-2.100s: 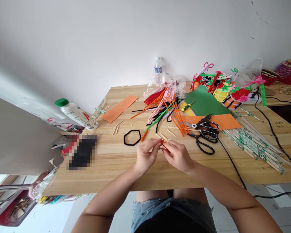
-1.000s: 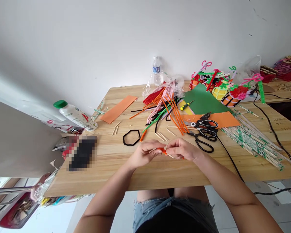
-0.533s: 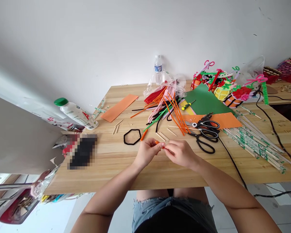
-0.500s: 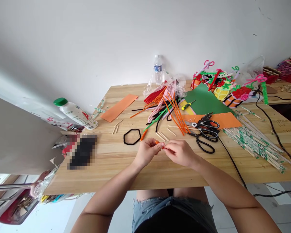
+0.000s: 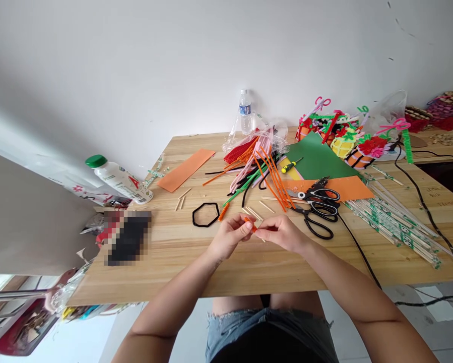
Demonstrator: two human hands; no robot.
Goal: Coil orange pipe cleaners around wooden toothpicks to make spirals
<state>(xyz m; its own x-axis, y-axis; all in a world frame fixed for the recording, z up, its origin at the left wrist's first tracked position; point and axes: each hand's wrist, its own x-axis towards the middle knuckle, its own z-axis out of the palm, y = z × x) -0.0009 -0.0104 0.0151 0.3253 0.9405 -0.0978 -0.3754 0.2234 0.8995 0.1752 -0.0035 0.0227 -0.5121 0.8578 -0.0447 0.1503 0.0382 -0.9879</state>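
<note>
Fuzzy pipe cleaners (image 5: pixel 263 146) in red, pink, orange, green and black spill from crinkled clear plastic in a loose, crossing heap. A black hexagon (image 5: pixel 205 203) of bent fuzzy stem lies flat, with a tight ribbed orange coil (image 5: pixel 223 212) just beside it. Short, smooth wooden sticks (image 5: pixel 254 214) lie just beyond the fingers. Black-handled scissors (image 5: pixel 305 214) lie near a matte green sheet (image 5: pixel 322 159), and a yellow-and-black screwdriver (image 5: pixel 288 167) rests on coloured paper. Longer sticks in printed wrappers (image 5: pixel 396 229) fan out at the right.

The tabletop (image 5: pixel 166 262) is pale wood with long streaky grain, set against a plain whitish wall (image 5: pixel 166 65). A clear bottle (image 5: pixel 245 113) stands upright by the wall, and a white bottle with a green cap (image 5: pixel 122 180) leans at the left. Bright fuzzy flower crafts (image 5: pixel 372 147) crowd the far right side.

Between the two hands, above the near part of the table, is a small orange fuzzy piece (image 5: pixel 252 227), apparently wound round a thin pale stick, though the fingers hide much of it. The left hand (image 5: pixel 231 236) pinches it between thumb and curled fingers; the right hand (image 5: pixel 282 233) has thumb and forefinger drawn together at its other side
</note>
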